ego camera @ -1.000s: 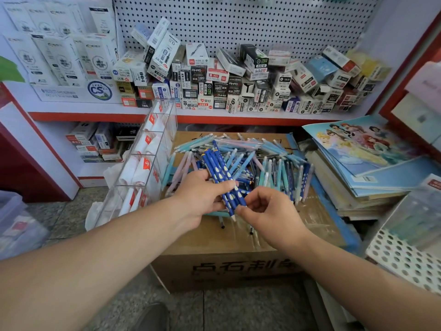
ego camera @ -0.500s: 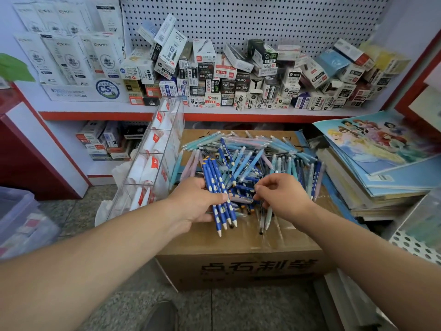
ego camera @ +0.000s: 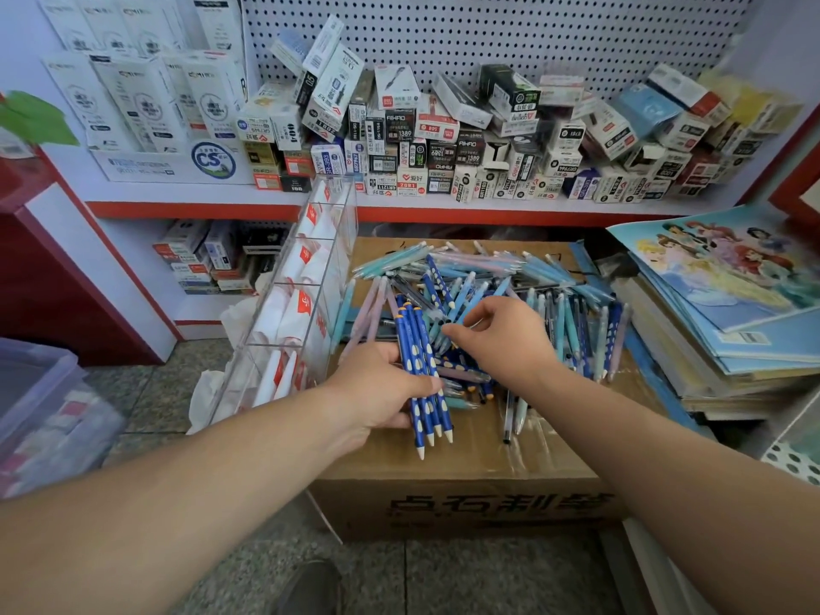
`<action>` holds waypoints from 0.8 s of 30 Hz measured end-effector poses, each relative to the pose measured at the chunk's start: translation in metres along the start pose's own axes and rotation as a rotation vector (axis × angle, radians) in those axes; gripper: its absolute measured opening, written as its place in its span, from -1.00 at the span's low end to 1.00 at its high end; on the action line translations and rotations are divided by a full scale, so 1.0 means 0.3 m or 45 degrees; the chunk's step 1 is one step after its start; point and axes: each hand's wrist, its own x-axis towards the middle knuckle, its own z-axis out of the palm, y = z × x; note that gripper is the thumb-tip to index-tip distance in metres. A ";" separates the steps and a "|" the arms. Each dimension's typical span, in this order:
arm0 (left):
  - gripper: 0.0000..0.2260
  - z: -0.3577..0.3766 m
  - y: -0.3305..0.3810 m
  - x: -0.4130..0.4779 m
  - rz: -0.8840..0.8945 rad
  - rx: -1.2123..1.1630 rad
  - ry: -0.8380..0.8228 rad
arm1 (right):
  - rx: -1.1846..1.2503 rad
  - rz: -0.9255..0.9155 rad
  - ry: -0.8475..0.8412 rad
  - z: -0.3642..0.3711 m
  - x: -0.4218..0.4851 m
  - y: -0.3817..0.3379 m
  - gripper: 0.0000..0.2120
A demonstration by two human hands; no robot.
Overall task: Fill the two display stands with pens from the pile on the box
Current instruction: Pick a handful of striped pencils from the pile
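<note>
Your left hand is over the near-left part of the cardboard box, gripping a bundle of dark blue pens: fingers curled underneath, thumb clamped across the top. The bundle lies fanned slightly, white tips pointing back toward you above the box's taped lid, orange-ringed ends aimed at the far side of the box. Your right hand is just beside it, over the middle of the box, knuckles up and fingers curled down into the pile of pens. Thumb and forefinger tips come close together right by the top of the bundle, but you can't tell whether they've actually pinched a pen. The pile itself, pale blue, pink, teal and dark blue, sprawls over the far half and right side of the box top. Leaning against the box's left side is the clear display stand, its compartments holding white wrappers with red marks. Hard against the box's right side sits a stack of books
</note>
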 end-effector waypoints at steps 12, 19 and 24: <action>-0.82 -0.006 0.005 0.007 0.010 -0.010 -0.028 | 0.123 0.094 -0.139 -0.031 -0.003 -0.014 -0.86; -0.80 0.018 0.012 0.003 0.014 -0.003 -0.063 | 0.210 0.172 -0.205 -0.140 -0.081 0.011 -0.87; -0.80 0.071 0.036 -0.009 0.096 0.075 -0.105 | 0.308 0.238 -0.295 -0.217 -0.158 0.068 -0.90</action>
